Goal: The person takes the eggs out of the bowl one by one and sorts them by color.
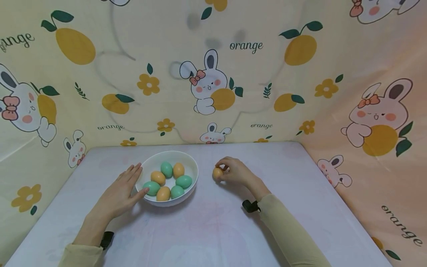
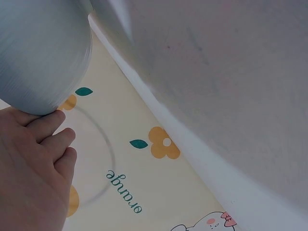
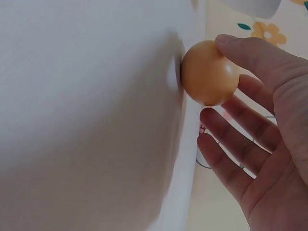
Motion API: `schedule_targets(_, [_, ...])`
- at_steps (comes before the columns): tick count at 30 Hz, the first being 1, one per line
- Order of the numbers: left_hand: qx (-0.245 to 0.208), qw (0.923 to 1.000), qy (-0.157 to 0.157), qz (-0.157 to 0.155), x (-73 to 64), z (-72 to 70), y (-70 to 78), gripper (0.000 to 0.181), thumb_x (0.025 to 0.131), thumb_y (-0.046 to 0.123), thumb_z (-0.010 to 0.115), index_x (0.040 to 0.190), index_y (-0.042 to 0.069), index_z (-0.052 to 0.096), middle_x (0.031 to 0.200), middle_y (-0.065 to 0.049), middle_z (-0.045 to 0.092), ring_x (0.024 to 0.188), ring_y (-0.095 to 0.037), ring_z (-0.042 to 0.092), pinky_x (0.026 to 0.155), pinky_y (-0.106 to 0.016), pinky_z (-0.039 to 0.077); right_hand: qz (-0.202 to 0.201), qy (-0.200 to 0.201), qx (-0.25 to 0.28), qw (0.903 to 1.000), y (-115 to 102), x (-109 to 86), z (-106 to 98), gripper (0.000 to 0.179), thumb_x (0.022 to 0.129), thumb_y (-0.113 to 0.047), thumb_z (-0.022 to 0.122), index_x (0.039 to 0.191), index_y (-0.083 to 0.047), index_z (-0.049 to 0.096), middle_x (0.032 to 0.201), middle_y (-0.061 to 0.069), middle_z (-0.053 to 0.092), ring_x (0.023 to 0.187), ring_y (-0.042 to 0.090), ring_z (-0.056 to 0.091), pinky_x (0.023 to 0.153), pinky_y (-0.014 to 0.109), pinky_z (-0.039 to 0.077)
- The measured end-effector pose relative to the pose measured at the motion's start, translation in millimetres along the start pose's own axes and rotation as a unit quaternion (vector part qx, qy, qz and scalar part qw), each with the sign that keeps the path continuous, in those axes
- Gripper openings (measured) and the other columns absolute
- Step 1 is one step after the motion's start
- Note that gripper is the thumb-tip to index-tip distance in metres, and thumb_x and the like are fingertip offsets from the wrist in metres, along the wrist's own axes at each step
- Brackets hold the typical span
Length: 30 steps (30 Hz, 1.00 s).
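Note:
A white bowl (image 1: 191, 163) stands on the table left of centre, holding several green eggs (image 1: 166, 169) and three orange eggs (image 1: 163, 193). My left hand (image 1: 117, 194) lies along the bowl's left side with its fingers stretched out, the thumb over the near rim. In the left wrist view, fingertips touch the outer wall of the bowl (image 2: 45, 53). To the right of the bowl, my right hand (image 1: 237, 172) pinches another orange egg (image 1: 217, 173) between thumb and fingers. The right wrist view shows this egg (image 3: 207, 74) right at the table surface, with the other fingers spread loosely.
The white table (image 1: 207, 233) reaches back to a cloth backdrop (image 1: 160, 44) printed with rabbits and oranges. More of this cloth hangs along the left and right sides. A dark strap piece (image 1: 251, 206) sits at the right wrist, another (image 1: 107, 240) at the left.

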<state>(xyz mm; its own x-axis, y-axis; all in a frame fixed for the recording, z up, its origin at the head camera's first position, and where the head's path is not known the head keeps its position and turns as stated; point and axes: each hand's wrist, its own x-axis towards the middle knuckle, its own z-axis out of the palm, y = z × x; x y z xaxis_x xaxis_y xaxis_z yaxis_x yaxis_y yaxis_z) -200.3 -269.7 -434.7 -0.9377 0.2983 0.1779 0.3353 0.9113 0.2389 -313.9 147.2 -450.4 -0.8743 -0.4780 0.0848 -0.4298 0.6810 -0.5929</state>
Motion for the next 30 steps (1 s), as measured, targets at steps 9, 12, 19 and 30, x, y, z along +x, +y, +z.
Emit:
schedule_targets(9, [-0.001, 1.0000, -0.001, 0.001, 0.0, 0.6, -1.3, 0.087, 0.103, 0.055, 0.054, 0.159, -0.007, 0.030, 0.168, -0.024, 0.027, 0.154, -0.047, 0.023, 0.125, -0.062, 0.023, -0.028, 0.019, -0.016, 0.9993, -3.0, -1.3, -6.2, 0.045, 0.088, -0.023, 0.084, 0.129, -0.009, 0.071, 0.132, 0.004, 0.066, 0.109, 0.024, 0.065, 0.089, 0.041, 0.056])
schedule_targets(12, [-0.001, 1.0000, -0.002, 0.000, 0.0, 0.9, -1.3, 0.087, 0.103, 0.055, 0.054, 0.159, -0.007, 0.030, 0.168, -0.024, 0.027, 0.154, -0.047, 0.023, 0.125, -0.062, 0.023, -0.047, 0.036, -0.026, 0.9979, -8.7, -0.8, -9.8, 0.042, 0.092, -0.026, 0.081, 0.129, -0.011, 0.070, 0.132, 0.004, 0.066, 0.110, 0.023, 0.065, 0.090, 0.041, 0.057])
schedule_targets(19, [-0.001, 1.0000, -0.002, -0.002, -0.1, 1.3, -1.4, 0.087, 0.103, 0.055, 0.054, 0.159, -0.008, 0.031, 0.168, -0.024, 0.027, 0.154, -0.047, 0.023, 0.125, -0.062, 0.023, -0.097, 0.058, -0.023, 0.9934, -34.3, 4.6, -14.5, 0.041, 0.094, -0.027, 0.079, 0.130, -0.010, 0.069, 0.130, 0.002, 0.067, 0.110, 0.021, 0.066, 0.092, 0.038, 0.059])
schedule_targets(30, [0.000, 1.0000, -0.005, -0.002, -0.4, -1.3, 1.6, 0.086, 0.103, 0.052, 0.055, 0.158, -0.009, 0.031, 0.168, -0.025, 0.027, 0.154, -0.047, 0.023, 0.125, -0.062, 0.023, -0.179, 0.053, 0.001, 0.9825, -84.1, 19.0, -1.8, 0.038, 0.096, -0.021, 0.078, 0.130, -0.005, 0.069, 0.127, 0.005, 0.068, 0.109, 0.023, 0.067, 0.093, 0.037, 0.059])
